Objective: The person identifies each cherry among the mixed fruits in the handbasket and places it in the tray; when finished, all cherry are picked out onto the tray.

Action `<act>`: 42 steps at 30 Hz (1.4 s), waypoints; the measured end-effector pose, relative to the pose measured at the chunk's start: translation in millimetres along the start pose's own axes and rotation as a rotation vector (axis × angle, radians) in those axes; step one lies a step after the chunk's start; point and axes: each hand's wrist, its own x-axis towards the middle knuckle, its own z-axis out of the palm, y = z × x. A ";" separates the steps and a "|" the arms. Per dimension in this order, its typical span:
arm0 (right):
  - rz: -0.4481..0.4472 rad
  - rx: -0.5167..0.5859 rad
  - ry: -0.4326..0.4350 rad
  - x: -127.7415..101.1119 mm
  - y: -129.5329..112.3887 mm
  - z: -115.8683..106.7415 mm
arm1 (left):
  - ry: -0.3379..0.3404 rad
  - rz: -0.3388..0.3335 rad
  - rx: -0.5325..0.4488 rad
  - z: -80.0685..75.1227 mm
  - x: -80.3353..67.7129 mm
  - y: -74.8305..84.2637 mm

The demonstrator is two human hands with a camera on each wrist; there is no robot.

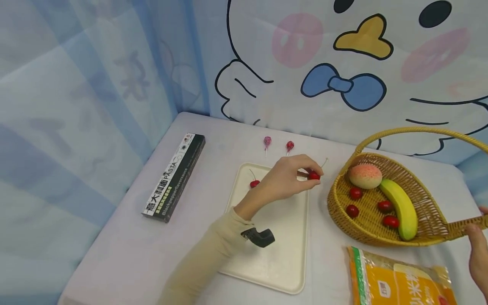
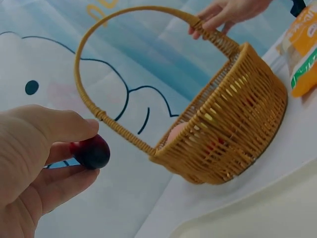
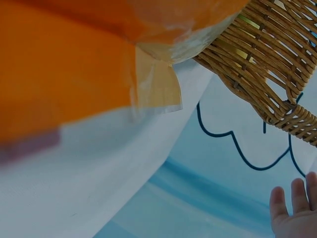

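Your left hand (image 1: 284, 180) pinches a small red cherry (image 1: 314, 175) between thumb and fingertips, just above the upper right corner of the cream tray (image 1: 293, 254), in the middle of the head view. The wrist view shows it as a dark, glossy, round fruit (image 2: 92, 151) pressed under the thumb, fingers curled close round it.

You look to be mid-carry, between tray and basket. The next move, as I judge it, calls for a short lift to the right over the woven rim, clear of the arched handle, and a gentle release low inside so the smooth fruit does not roll out.

A second cherry (image 1: 254, 183) with a thin stem lies on the tray's upper left, partly behind your hand.

The wicker basket (image 1: 337, 212), right of centre, is stiff open weave, golden brown. It holds a peach (image 1: 365, 176), a banana (image 1: 400, 207) and four more cherries (image 1: 356, 193).

Your right hand (image 1: 478, 254), at the right edge, touches the basket's rim; its fingers close on the handle (image 2: 210, 29).

An orange crinkly packet (image 1: 396, 279) lies lower right.
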 end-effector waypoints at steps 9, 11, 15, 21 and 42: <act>0.095 -0.046 -0.035 -0.3 -0.5 0.7 | 0.044 -0.114 -0.019 -17.6 -18.8 -16.2; 0.115 -0.045 -0.047 -1.0 0.0 1.1 | 0.052 -0.139 -0.008 -19.2 -22.6 -19.5; 0.128 -0.031 -0.060 -1.3 0.4 1.3 | 0.056 -0.179 0.051 -20.8 -28.7 -26.6; 0.162 -0.059 -0.078 -1.7 -1.7 1.4 | 0.044 -0.225 0.130 -20.3 -35.7 -33.5; 0.119 -0.033 -0.052 -1.7 1.9 3.0 | -0.155 -0.328 0.298 -12.6 -35.3 -46.2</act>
